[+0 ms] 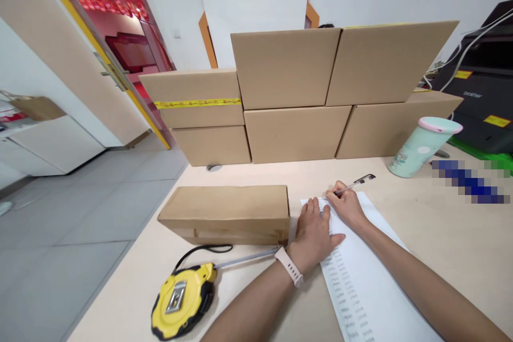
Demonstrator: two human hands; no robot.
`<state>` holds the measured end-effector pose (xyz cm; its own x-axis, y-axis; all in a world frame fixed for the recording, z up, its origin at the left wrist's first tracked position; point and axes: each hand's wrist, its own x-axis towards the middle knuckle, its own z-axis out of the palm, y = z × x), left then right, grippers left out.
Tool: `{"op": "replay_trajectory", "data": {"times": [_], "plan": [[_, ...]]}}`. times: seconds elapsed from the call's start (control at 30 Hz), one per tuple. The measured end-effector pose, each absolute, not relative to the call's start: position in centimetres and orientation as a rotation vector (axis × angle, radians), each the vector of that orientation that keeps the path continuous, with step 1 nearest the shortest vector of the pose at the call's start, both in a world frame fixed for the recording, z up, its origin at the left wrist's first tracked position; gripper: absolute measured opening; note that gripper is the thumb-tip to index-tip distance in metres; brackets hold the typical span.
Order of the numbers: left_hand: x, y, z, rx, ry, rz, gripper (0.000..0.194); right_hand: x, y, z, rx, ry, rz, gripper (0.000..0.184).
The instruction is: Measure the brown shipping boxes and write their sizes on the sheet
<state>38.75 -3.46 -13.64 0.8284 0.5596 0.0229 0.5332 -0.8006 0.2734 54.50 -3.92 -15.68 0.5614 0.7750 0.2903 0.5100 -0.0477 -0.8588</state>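
Observation:
My right hand (345,204) is closed around a pen (356,184), its tip near the top of a white sheet of paper (380,283) with a column of small writing down the left side. Flat on the paper's upper left part lies my left hand (315,232), fingers stretched out, a pale pink band on its wrist. Left of it rests a long cardboard box (228,206). A yellow and black tape measure (182,299) lies in front of the box. Its blade (246,259) is pulled out toward the box's lower right corner, and a black strap loops behind it.
Several cardboard boxes (296,133) are stacked in two layers along the table's back. A mint-green cup (425,147) stands at the right, beside a blurred-out blue item (467,180). Behind it sits a black Brother printer (481,91). The table (124,299) ends at the left above a tiled floor.

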Motion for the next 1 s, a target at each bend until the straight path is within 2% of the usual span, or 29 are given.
{"op": "replay_trajectory", "data": {"times": [1.0], "plan": [[38.76,-3.40,-13.95,2.775,0.825,0.191,0.080,54.96,-4.00,-15.95,-1.709,-1.058,0.299,0.027]]}}
